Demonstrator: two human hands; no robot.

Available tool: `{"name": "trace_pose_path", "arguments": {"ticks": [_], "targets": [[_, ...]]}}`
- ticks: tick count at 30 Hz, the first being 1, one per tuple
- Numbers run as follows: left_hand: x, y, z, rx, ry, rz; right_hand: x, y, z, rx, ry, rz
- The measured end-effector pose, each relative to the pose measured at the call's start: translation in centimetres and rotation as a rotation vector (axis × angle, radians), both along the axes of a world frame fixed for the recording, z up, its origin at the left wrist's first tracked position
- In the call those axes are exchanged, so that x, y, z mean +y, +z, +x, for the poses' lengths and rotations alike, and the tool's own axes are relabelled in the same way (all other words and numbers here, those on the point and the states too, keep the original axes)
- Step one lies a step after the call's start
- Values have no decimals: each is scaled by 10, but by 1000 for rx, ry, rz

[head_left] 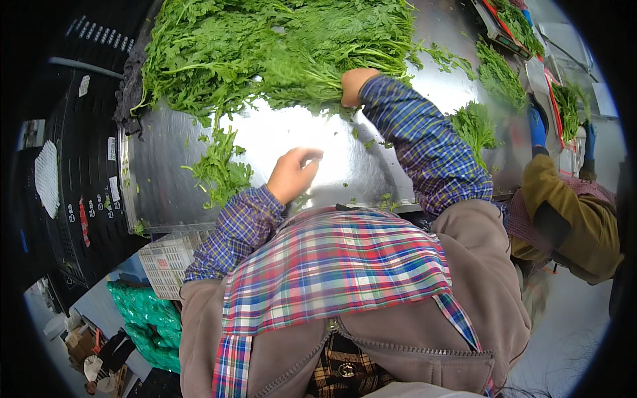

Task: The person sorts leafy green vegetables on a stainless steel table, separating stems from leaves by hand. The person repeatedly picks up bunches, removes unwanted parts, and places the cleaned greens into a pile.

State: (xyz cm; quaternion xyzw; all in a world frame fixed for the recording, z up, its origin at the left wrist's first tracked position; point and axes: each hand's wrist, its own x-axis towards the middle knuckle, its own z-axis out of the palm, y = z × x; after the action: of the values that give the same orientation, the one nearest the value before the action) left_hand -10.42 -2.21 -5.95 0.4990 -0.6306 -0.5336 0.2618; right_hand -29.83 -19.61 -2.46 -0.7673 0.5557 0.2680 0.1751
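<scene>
A wide heap of chrysanthemum greens (219, 40), with feathery leaves and pale stems, covers the far part of the metal table (166, 179). At the heap's near right edge, my right hand (357, 86) is closed round the stems of a bunch of chrysanthemum greens (302, 74). The bunch's leaves point left and are slightly blurred. My left hand (292, 174) hovers over the bare metal nearer to me, thumb and fingers loosely curved with a gap between them and nothing in it. A small loose pile of greens (222, 166) lies left of it.
More greens (474, 129) lie to the right, past my right forearm. A scale (504, 33) stands at the far right. A co-worker's blue-gloved hand (537, 129) is at the right. Black crates (86, 152) line the left; a pale crate (169, 262) sits below the table edge.
</scene>
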Motion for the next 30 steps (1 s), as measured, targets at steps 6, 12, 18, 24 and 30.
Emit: {"name": "trace_pose_path", "arguments": {"ticks": [6,12,18,24,30], "targets": [[-26,12,-4,341,153,445,-25,26,-31,-668,-286,718],[-43,32,-3,263,559,-20,2,6,-38,-1047,-355,752],[-49,53,-1,569,441,64,74,-7,-26,-1464,-458,333],[-36,43,-30,278,87,51,150,-48,35,-1572,-798,346],[-30,22,-20,-44,137,40,158,-59,14,-1509,-663,1036]]}}
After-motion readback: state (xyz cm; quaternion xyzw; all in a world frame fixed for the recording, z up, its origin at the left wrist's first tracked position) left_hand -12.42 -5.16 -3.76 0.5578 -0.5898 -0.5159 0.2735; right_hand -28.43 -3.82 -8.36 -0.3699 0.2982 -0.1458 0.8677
